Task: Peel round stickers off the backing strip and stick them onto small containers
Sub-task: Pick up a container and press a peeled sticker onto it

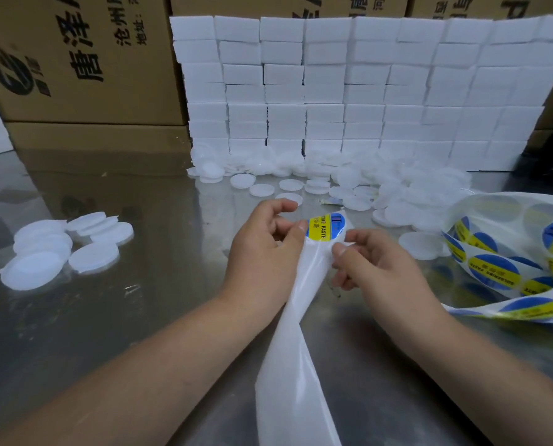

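L hand pinches sticker at its rim; R hand pinches backing strip just below, above middle of table. Sticker's thin, floppy, tacky: prob. curls, so hold by edge only.

Open steel tabletop front-left — container cluster left, sticker roll right, foam-block wall behind

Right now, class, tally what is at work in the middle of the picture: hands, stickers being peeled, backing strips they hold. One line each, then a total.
hands: 2, left hand and right hand
sticker being peeled: 1
backing strip held: 1
Total: 4
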### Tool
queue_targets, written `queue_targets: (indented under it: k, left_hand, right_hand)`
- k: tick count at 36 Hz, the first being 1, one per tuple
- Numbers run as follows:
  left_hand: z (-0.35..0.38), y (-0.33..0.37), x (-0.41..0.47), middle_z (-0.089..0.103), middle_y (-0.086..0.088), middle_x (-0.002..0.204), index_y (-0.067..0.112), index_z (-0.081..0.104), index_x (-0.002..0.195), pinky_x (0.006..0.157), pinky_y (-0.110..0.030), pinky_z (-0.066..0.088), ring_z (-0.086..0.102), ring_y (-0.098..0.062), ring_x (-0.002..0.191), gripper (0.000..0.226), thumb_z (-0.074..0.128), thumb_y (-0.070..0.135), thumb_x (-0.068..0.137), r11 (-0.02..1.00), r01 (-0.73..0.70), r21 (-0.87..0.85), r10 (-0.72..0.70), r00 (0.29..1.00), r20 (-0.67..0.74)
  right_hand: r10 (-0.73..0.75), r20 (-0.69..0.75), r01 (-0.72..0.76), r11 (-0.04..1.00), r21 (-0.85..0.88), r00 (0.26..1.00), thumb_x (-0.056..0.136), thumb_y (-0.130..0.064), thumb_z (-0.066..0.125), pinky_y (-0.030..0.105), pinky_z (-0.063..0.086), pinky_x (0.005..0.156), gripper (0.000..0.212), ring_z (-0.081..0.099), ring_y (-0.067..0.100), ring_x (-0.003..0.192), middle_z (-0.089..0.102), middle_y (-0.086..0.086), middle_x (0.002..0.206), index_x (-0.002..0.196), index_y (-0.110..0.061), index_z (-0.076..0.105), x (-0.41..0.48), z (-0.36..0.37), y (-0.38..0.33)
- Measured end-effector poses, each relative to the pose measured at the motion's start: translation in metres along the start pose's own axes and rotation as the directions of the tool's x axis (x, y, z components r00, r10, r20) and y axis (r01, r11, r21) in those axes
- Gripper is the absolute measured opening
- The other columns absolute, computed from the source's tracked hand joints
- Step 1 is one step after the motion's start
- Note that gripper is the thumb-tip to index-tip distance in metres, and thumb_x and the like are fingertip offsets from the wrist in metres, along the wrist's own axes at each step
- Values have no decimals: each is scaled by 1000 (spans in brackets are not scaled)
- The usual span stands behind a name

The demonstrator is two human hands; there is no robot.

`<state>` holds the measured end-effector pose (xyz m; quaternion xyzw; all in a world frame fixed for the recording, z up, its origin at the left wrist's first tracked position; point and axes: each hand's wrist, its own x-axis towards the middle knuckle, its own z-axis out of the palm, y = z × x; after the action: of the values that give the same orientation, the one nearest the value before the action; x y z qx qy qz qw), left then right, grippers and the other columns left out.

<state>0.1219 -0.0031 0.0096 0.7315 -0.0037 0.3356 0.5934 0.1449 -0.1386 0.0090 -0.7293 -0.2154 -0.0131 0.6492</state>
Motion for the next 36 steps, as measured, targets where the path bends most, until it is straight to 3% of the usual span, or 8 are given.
queue_targets:
  k: [4, 9, 13, 18, 24, 28, 32, 36]
  left_hand:
    - [0, 0, -3, 62, 15, 69, 39, 53, 84, 66, -14, 44, 56, 1, 66, 24, 59, 16, 87, 998, -43, 37, 42, 999, 33]
    - [1, -3, -3, 58, 23, 70, 44, 51, 83, 65, -20, 45, 53, 2, 66, 25, 60, 21, 86, 989, -53, 139, 41, 996, 83]
    - [1, -5, -3, 59, 22, 71, 56, 49, 83, 70, -31, 49, 57, -6, 70, 30, 59, 28, 82, 982, -43, 184, 24, 994, 106]
    - [2, -8, -3, 58, 29, 74, 54, 47, 82, 72, -25, 44, 54, 1, 73, 27, 59, 29, 81, 963, -63, 262, 29, 991, 134]
    - [1, -8, -4, 56, 32, 74, 49, 46, 83, 68, -19, 40, 53, 4, 74, 27, 60, 26, 84, 950, -75, 304, 28, 988, 154]
    - [2, -8, -4, 56, 29, 71, 46, 47, 80, 60, -27, 46, 50, 4, 63, 26, 59, 24, 84, 943, -71, 326, 9, 982, 187]
    - [1, -7, -4, 58, 21, 74, 45, 46, 82, 65, -45, 54, 52, -3, 62, 26, 59, 23, 84, 938, -19, 346, -56, 977, 206]
    - [2, -9, -3, 60, 22, 73, 43, 45, 91, 67, -25, 49, 53, 3, 67, 24, 62, 27, 82, 914, -47, 404, -60, 967, 249]
  right_hand:
    - [-20, 76, 17, 999, 39, 997, 85, -12, 59, 10, 42, 53, 7, 57, -1, 53, 63, -11, 58, 88, -15, 64, 0, 0, 1]
    - [-9, 45, 2, 986, 164, 999, 84, 4, 55, 13, 43, 51, 23, 58, 3, 58, 70, -4, 73, 91, -17, 64, -1, 1, -2]
    - [-33, 19, 30, 989, 147, 999, 82, 0, 56, 26, 48, 65, 23, 59, 16, 73, 70, 13, 86, 88, -19, 67, -1, 1, -3]
    - [23, 20, -26, 983, 181, 1000, 85, 2, 54, 26, 52, 71, 22, 66, 13, 78, 73, 1, 84, 90, -16, 66, 1, 1, -2]
    - [60, 34, -65, 978, 199, 998, 82, 10, 49, 15, 44, 49, 37, 62, 5, 64, 72, 1, 86, 109, -12, 60, 3, -1, 1]
    - [95, 16, -96, 982, 161, 995, 80, 10, 48, 32, 52, 79, 46, 65, 15, 97, 70, 3, 105, 117, -14, 57, 5, -2, 5]
    - [103, 44, -109, 980, 169, 994, 81, 8, 50, 20, 47, 60, 36, 67, 10, 74, 73, -1, 88, 105, -16, 63, 5, -1, 4]
    - [140, 0, -138, 975, 172, 990, 85, 2, 53, 35, 53, 75, 25, 68, 24, 86, 73, 8, 92, 105, -10, 63, 8, -1, 7]
